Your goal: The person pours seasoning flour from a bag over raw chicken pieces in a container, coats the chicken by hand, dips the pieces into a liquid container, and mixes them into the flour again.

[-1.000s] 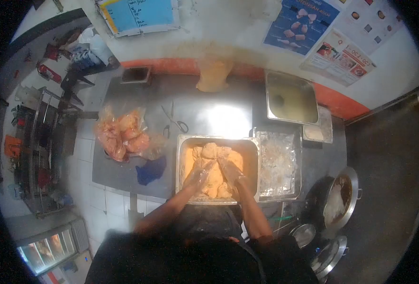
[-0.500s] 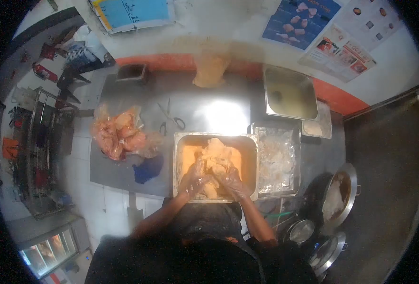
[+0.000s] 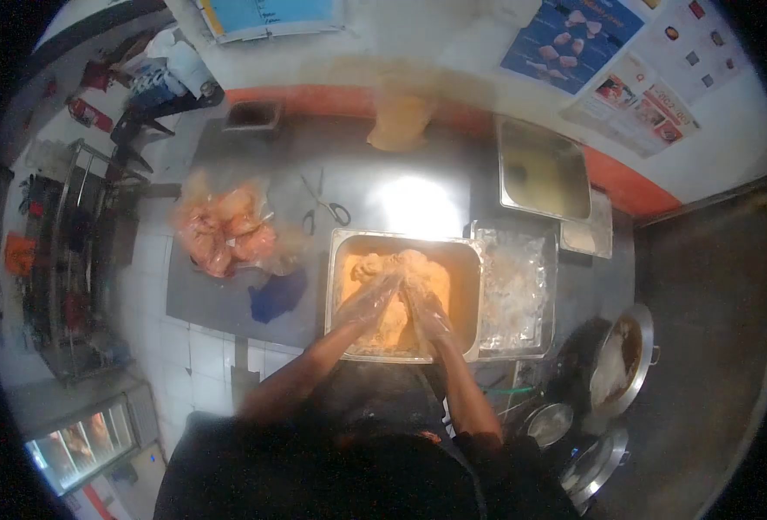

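Note:
A deep metal pan holds orange-tinted flour and several coated chicken pieces. My left hand reaches in from the left, its fingers stretched out and pointing at the middle of the pan. From the right comes my right hand, fingers also extended, lying against the flour-covered pieces. Both hands are whitened with flour, and their fingertips nearly meet over the chicken; the tips are partly blurred.
A clear bag of raw chicken lies left, near scissors and a blue cloth. Right of the pan stands a shallow tray, with a deep metal container behind it. Large frying pans stand at lower right.
My hands have flattened and moved forward over the chicken; before, they were cupped around pieces. The coated pieces have shifted in the pan. The whole view has shifted slightly.

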Demonstrator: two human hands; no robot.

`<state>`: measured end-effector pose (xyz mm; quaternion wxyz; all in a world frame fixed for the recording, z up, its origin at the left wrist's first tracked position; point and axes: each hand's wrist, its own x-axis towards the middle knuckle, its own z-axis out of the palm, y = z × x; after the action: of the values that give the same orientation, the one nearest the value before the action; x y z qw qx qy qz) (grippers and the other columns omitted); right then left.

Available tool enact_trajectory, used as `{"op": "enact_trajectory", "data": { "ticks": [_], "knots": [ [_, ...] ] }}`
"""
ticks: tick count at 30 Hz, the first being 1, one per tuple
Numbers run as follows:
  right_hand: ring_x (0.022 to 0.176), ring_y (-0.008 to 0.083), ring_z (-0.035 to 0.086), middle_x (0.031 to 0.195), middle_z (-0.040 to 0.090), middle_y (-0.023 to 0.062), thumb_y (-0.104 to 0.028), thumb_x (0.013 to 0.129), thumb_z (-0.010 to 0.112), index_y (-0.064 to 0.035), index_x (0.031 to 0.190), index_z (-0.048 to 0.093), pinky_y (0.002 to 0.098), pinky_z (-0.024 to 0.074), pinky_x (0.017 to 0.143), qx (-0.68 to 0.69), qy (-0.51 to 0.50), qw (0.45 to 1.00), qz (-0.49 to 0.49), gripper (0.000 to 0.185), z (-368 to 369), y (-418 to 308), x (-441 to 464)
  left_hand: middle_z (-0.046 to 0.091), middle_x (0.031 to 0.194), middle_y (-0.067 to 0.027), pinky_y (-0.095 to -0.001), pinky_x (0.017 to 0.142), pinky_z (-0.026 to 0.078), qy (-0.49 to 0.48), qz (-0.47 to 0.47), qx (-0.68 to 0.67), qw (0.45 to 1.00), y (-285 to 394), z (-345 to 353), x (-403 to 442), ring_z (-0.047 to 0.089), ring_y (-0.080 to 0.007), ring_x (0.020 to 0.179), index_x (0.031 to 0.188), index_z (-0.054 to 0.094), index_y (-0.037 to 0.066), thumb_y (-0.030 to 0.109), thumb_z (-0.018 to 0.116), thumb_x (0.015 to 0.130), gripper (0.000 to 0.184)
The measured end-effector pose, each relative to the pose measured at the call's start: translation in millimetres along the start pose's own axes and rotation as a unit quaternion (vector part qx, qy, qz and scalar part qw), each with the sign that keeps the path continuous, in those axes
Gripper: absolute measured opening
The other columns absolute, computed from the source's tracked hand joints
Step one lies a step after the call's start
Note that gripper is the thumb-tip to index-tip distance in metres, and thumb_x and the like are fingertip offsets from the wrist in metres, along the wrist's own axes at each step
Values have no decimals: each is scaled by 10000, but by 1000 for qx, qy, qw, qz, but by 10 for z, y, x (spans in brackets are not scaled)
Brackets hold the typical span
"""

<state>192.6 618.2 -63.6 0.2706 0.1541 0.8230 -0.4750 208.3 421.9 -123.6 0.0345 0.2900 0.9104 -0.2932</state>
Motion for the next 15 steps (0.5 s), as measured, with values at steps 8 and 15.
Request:
{"op": "enact_trajectory", "data": {
  "ticks": [8,15],
  "knots": [
    [1248,271,510,1343,545,186,-488,943,518,-14,1352,506,363,400,1023,79,86,993,-2,626,-556,-161,-257,177,1589,-47,-392,1216,64,35,-47,-234,971,138,225,-196,172,-229,1455,1533,186,118,216,389,970,607],
    [1255,329,493,1361,511,236,-580,946,439,-7,1434,394,389,364,1062,-30,54,998,0,754,-55,-352,373,385,1493,-119,-399,1140,276,-87,-269,-794,538,-333,-561,196,369,-273,1368,1492,309,90,193,454,973,548]
  ]
}}
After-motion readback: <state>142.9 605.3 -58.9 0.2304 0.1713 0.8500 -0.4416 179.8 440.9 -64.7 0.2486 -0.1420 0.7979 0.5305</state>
